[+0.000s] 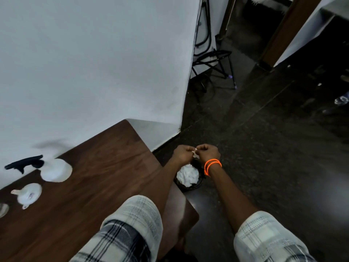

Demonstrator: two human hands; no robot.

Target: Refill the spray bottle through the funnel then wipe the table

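Observation:
Both my hands are held out past the right end of the brown wooden table (105, 167), over a dark bin (198, 185) on the floor. My left hand (182, 154) and my right hand (208, 153) pinch a small white scrap of paper (194, 153) between them. The bin holds crumpled white tissue (188, 174). Back on the table at the left stands the white spray bottle (55, 170) with its black trigger head (24, 163). A white funnel (28, 193) lies on its side in front of the bottle.
A white wall runs behind the table. A grey rim of some object (2, 209) shows at the left edge. On the dark floor at the back stands a black folding stand with cables (217, 61). A brown door frame (279, 35) rises at the right.

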